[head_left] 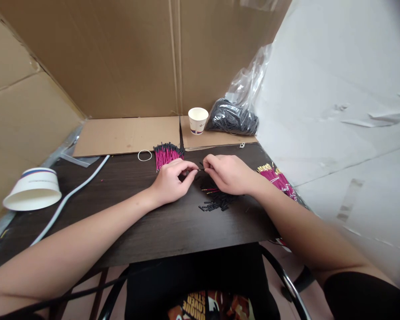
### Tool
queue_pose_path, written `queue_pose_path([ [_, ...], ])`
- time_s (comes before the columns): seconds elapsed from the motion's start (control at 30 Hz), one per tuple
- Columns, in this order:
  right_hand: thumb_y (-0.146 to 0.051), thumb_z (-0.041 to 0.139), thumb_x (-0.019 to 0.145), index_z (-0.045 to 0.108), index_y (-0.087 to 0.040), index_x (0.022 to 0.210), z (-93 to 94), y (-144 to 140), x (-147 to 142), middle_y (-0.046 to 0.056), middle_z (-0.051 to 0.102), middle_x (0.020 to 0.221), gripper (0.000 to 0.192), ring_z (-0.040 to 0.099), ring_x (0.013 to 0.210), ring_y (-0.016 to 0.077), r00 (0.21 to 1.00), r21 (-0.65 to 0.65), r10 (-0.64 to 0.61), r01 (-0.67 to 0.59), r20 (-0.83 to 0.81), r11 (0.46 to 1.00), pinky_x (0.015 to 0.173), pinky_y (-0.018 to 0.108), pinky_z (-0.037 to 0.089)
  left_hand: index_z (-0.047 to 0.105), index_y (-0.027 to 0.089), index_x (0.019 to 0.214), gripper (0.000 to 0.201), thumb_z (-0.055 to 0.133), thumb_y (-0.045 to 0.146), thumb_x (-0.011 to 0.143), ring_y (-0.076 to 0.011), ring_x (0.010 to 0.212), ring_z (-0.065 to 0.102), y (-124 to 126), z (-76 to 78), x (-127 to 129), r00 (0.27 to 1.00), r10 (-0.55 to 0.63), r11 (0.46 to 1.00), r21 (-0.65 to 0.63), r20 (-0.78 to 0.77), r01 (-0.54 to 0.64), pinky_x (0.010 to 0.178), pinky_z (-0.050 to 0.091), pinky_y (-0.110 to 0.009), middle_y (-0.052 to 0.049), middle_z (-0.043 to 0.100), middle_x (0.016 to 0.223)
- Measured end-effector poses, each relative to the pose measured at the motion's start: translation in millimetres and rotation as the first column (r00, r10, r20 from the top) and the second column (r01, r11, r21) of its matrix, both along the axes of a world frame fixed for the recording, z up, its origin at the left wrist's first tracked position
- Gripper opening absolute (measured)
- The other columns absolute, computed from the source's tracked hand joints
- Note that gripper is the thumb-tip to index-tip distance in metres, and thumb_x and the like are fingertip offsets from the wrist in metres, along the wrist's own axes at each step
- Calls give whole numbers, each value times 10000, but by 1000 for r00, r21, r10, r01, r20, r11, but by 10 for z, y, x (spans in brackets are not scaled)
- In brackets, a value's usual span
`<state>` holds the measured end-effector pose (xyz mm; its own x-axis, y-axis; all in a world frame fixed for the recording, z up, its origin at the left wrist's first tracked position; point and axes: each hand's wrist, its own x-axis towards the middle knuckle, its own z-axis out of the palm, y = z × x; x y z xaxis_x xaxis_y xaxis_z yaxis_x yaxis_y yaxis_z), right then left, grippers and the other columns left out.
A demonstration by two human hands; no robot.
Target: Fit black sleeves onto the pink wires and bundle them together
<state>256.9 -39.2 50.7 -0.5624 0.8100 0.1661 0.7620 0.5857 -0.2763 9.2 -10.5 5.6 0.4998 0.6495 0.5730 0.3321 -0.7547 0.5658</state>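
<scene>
My left hand and my right hand meet fingertip to fingertip above the dark table. Between thumb and forefinger, my left hand pinches a thin wire whose tip just shows; the rest is hidden by the fingers. My right hand is closed in a pinch on a small black sleeve, mostly covered by the fingers. Loose black sleeves lie in a pile below my right hand, with a few red wires with gold tips among them. Behind my left hand is a bundle of pink wires with black ends.
Bundles of magenta wires with gold ends lie right of my right forearm. A paper cup and a clear bag of black sleeves stand behind. At left are another cup and a pale cable. Cardboard walls enclose the table.
</scene>
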Motion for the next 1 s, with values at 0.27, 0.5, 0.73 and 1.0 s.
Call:
queue_pose_path([
  [0.27,-231,498,1101,566,-193,1103,-34,-5,-26,73,729,951,78,606,802,216,995,8,19,-19,-93,1000,731,332,361,772,173,1016,99,687,221,1028,-172,744,658,-2,16,7,1000,-13,999,-36,-9,12,721,541,-320,-43,736,853],
  [0.5,-246,517,1088,541,-210,1075,-47,33,-4,66,702,923,44,574,767,207,974,1,-62,63,-219,998,707,335,355,771,174,1011,107,688,240,1027,-173,753,653,-4,11,12,999,41,997,-60,14,-40,724,536,-321,-43,725,838],
  [0.73,-204,511,1096,486,-240,1047,-148,107,-8,20,639,880,65,528,702,176,897,-46,-12,-10,-441,999,704,331,394,806,174,1070,106,743,251,1032,-167,752,710,5,-25,26,994,44,990,-139,96,-30,730,565,-309,-49,806,883],
  [1.0,-186,512,1097,479,-245,1040,-191,110,-35,-10,589,837,88,486,682,165,868,-38,12,-36,-496,999,691,326,381,825,180,1091,106,761,243,1034,-172,758,753,-1,-21,39,991,42,989,-146,127,-23,738,591,-312,-49,839,905],
])
